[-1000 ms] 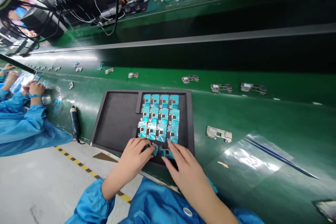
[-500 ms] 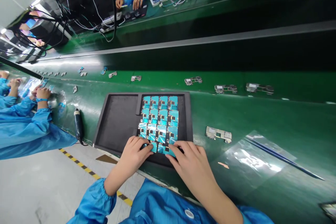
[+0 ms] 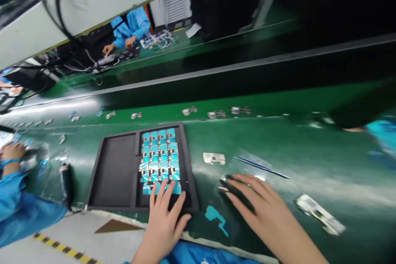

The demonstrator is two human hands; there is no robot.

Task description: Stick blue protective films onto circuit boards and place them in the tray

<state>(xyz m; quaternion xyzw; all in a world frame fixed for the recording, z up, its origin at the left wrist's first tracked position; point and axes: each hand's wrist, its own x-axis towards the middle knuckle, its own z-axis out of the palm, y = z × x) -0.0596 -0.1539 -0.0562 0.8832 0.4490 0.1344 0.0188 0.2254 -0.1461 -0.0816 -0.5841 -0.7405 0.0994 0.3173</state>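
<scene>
My left hand (image 3: 165, 210) lies with fingers spread on the lowest row of teal-filmed circuit boards (image 3: 159, 154), which sit in rows in a black tray (image 3: 119, 169). My right hand (image 3: 260, 202) is over the bench right of the tray, fingers apart, with nothing seen in its grasp. Close to its fingertips lies a small pinkish strip (image 3: 223, 189). A teal film piece (image 3: 215, 218) lies between my hands. Beyond my right hand are blue tweezers (image 3: 261, 166) on a clear plastic bag (image 3: 247, 154). One bare metal-coloured board (image 3: 214, 158) rests left of the tweezers.
A larger-looking board (image 3: 320, 214) lies at right. Several boards (image 3: 216, 114) line the green strip behind. A dark screwdriver-like tool (image 3: 66, 183) stands left of the tray. Co-workers' blue sleeves (image 3: 27, 206) show at left, at the right edge and across the bench.
My view has swung right. My right hand has left the boards and moved right over the bench. My left hand has spread out on the bottom row. The teal film piece and right-hand board now show.
</scene>
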